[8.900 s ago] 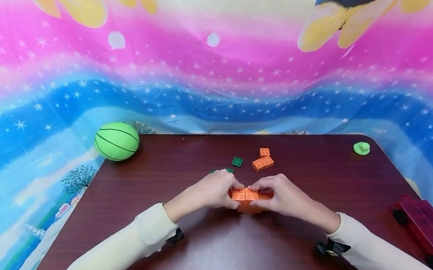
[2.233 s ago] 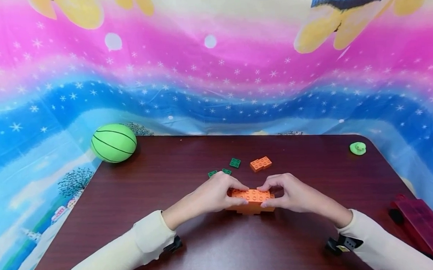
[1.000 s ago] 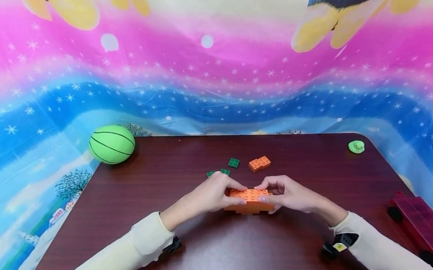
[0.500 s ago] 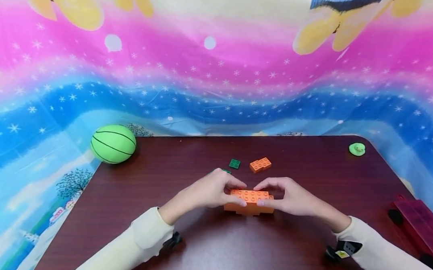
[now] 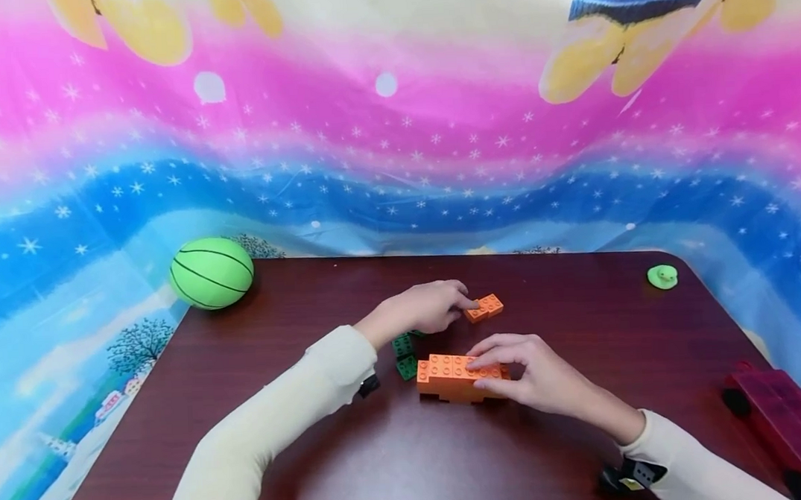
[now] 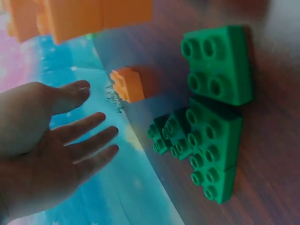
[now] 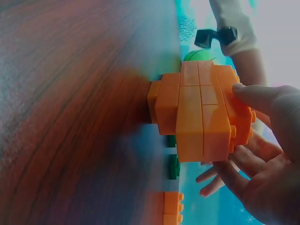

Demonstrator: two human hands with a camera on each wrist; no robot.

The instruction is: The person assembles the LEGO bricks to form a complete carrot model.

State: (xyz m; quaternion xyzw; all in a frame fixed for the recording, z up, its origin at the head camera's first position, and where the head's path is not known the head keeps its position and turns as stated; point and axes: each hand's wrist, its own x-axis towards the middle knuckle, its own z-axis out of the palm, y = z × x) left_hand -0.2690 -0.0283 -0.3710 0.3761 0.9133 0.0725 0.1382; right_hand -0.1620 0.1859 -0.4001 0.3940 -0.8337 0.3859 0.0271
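Note:
On the table in front of me stands a stepped block of joined orange toy bricks (image 5: pixel 452 386), studs up. My right hand (image 5: pixel 539 374) grips its right end, thumb on the near side and fingertips over the top; the right wrist view shows the thumb (image 7: pixel 258 96) against the layered block. Farther back, my left hand (image 5: pixel 431 307) reaches across, fingertips overlapping the small orange bricks (image 5: pixel 492 304) in the head view. In the left wrist view that hand (image 6: pixel 61 131) has loosely extended fingers with nothing between them. Green bricks (image 5: pixel 406 367) lie under its forearm, some of them hidden.
A green ball (image 5: pixel 212 274) sits at the back left table corner, and a small green duck (image 5: pixel 663 276) at the back right. A dark red toy vehicle (image 5: pixel 787 423) stands at the right edge. A printed cloth (image 5: pixel 397 168) hangs behind the table (image 5: pixel 577 302).
My left hand has left the orange block and moved back and right to the small orange bricks. The right hand stays on the block. Earlier, one more loose orange brick lay at the back.

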